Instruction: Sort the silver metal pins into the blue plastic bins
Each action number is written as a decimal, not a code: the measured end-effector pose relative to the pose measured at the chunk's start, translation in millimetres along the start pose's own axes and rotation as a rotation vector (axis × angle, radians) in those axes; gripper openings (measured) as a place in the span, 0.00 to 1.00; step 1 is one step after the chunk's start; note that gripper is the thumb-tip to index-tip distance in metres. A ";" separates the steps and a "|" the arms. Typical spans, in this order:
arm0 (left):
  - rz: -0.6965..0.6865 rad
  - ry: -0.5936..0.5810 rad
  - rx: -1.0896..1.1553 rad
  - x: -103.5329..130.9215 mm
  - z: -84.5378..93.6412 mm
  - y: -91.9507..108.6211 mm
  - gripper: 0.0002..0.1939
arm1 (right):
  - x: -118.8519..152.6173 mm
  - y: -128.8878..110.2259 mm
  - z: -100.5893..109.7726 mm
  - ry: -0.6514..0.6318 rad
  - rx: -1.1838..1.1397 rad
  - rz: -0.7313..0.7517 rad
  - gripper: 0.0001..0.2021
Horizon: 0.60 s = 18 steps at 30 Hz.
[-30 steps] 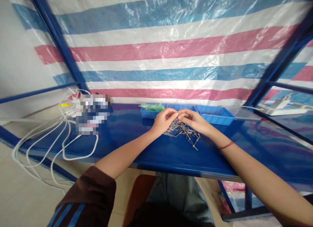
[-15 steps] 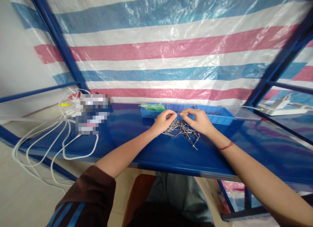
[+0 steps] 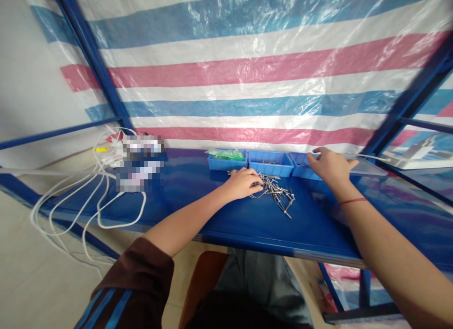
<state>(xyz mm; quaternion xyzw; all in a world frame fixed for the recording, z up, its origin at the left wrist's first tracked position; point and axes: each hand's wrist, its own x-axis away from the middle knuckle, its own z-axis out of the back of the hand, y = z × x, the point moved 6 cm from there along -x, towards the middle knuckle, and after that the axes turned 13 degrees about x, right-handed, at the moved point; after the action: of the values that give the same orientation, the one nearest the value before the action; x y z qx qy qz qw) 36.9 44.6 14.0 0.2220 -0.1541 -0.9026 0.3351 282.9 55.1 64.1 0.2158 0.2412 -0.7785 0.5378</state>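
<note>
A loose pile of thin metal blind rivets (image 3: 278, 189) lies on the blue tabletop. My left hand (image 3: 244, 183) rests at the pile's left side, fingers curled down around some of the rivets; its fingertips are partly hidden. Over the right blue bin (image 3: 300, 171) is my right hand (image 3: 329, 166), its thumb and fingers apart and nothing visible in them. The middle blue bin (image 3: 271, 169) contains a few rivets. In the left blue bin (image 3: 226, 164) sits a green plastic bag (image 3: 226, 154).
White cables (image 3: 95, 201) loop over the table's left end beside blurred-out items (image 3: 139, 164). A clear plastic sheet or lid (image 3: 368, 166) lies right of the bins. Blue metal posts (image 3: 88, 50) and a striped plastic sheet (image 3: 240, 74) stand behind.
My hands were together above the pile, fingertips pinched. They have parted: the left has lowered onto the rivets, while the right has moved right over the bin and opened.
</note>
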 end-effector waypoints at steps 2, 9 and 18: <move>-0.017 0.019 -0.009 0.2 0.7 1.9 0.10 | 3.6 -7.8 3.8 0.028 -0.033 0.052 0.16; -0.036 0.069 -0.064 0.8 2.6 5.0 0.11 | 18.5 -46.7 14.0 0.024 -0.134 0.320 0.15; -0.135 0.238 -0.063 -1.7 12.1 15.6 0.12 | 56.6 -100.0 0.5 -0.221 -0.382 0.898 0.09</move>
<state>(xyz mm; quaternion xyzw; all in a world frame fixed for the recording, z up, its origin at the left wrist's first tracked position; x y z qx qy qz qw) 40.4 36.0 31.6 0.3270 -0.0696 -0.8947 0.2961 170.1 43.8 45.2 0.1122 0.2042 -0.4303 0.8721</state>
